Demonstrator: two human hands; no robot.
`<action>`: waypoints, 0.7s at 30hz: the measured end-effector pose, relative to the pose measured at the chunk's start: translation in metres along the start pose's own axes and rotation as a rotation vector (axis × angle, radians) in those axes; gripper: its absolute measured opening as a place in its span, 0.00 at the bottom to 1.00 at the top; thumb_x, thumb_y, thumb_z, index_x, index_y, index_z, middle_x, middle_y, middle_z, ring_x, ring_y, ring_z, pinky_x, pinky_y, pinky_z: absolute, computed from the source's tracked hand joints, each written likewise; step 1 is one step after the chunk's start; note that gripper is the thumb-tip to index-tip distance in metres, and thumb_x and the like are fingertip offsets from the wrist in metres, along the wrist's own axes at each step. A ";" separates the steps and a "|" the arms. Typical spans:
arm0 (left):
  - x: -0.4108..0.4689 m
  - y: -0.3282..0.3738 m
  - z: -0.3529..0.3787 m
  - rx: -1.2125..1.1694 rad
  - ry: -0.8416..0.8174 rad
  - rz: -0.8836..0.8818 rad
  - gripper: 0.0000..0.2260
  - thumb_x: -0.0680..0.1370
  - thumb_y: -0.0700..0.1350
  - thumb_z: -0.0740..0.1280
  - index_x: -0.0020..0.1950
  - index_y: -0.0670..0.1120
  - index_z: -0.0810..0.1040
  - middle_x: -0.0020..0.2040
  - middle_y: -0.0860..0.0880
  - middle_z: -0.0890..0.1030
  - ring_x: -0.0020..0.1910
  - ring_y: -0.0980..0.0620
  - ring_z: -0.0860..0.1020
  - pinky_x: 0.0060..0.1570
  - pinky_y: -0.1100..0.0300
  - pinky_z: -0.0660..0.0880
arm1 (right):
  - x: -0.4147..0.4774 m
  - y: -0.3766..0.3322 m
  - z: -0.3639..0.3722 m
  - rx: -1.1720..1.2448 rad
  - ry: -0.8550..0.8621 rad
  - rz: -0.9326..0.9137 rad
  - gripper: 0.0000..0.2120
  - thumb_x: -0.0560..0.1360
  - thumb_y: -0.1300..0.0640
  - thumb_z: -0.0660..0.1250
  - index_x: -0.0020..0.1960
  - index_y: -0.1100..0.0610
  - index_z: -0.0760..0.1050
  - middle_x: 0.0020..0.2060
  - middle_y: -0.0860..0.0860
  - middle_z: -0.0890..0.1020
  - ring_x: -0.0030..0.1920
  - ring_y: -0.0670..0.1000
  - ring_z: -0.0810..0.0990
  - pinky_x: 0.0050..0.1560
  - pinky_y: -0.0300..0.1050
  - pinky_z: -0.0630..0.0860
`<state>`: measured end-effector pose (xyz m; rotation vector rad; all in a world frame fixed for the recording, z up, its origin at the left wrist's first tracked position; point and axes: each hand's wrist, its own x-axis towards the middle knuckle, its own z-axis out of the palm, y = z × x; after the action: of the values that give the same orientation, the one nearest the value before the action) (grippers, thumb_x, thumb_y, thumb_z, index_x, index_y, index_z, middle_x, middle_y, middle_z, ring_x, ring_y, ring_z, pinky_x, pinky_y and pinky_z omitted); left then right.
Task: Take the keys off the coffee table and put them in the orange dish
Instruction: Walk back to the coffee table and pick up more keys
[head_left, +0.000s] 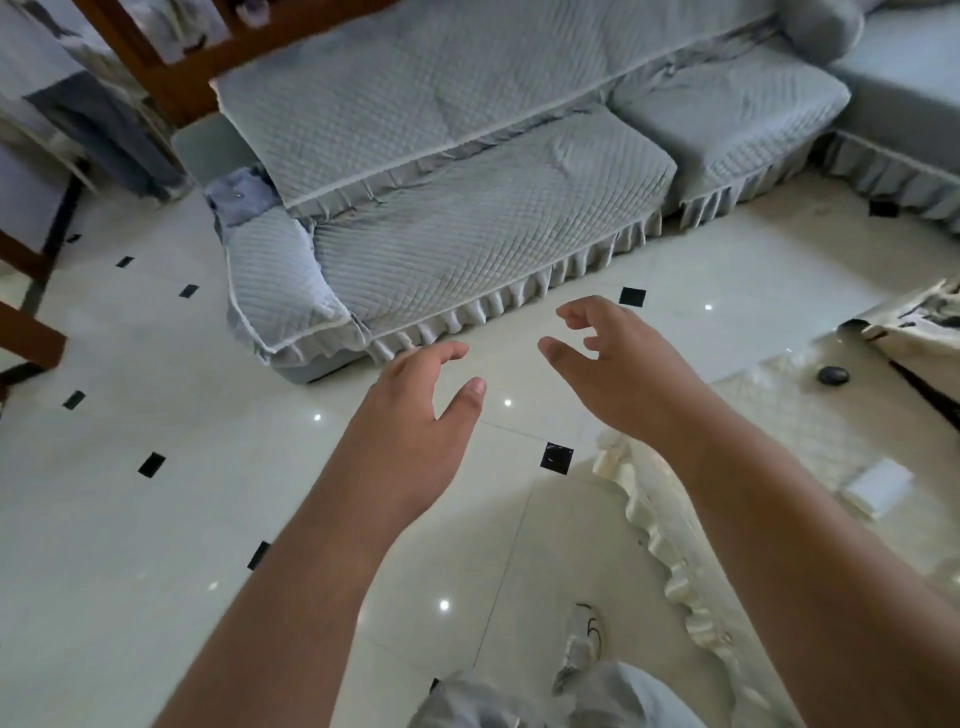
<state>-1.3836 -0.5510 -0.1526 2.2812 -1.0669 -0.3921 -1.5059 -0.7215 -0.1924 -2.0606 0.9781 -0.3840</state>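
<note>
Both hands empty, left hand and right hand with fingers spread mid-frame over floor; keys, orange dish not visible; dark object on bench at right unidentifiable; keys likely light, rigid, best pinched at ring.

no readable text, no labels, no brand marks, no numbers, no signs on any surface in view

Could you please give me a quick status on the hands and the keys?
Left hand open, empty. Right hand open, empty, both over the floor. Keys and orange dish not in sight. Coffee table at right, nothing blocking.
</note>
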 end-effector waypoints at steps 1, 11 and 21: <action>0.011 0.008 0.004 0.008 -0.024 0.020 0.17 0.77 0.60 0.61 0.66 0.64 0.69 0.67 0.60 0.71 0.66 0.63 0.67 0.59 0.60 0.65 | 0.006 0.005 -0.009 0.005 0.033 0.018 0.23 0.76 0.38 0.62 0.68 0.44 0.69 0.64 0.41 0.74 0.56 0.45 0.76 0.57 0.49 0.75; 0.122 0.116 0.088 0.094 -0.296 0.387 0.17 0.77 0.60 0.61 0.65 0.62 0.71 0.64 0.59 0.71 0.61 0.57 0.72 0.59 0.54 0.70 | -0.003 0.107 -0.107 -0.004 0.372 0.376 0.23 0.76 0.39 0.63 0.68 0.44 0.69 0.65 0.42 0.74 0.56 0.43 0.77 0.51 0.44 0.71; 0.192 0.211 0.207 0.121 -0.729 0.848 0.21 0.77 0.61 0.61 0.70 0.61 0.67 0.69 0.58 0.68 0.67 0.57 0.67 0.61 0.54 0.67 | -0.047 0.176 -0.160 0.027 0.767 0.826 0.24 0.76 0.42 0.65 0.69 0.48 0.70 0.66 0.46 0.75 0.61 0.48 0.76 0.53 0.46 0.71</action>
<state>-1.4887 -0.8854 -0.1879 1.5471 -2.3162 -0.8187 -1.7160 -0.8383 -0.2243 -1.2869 2.1320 -0.7334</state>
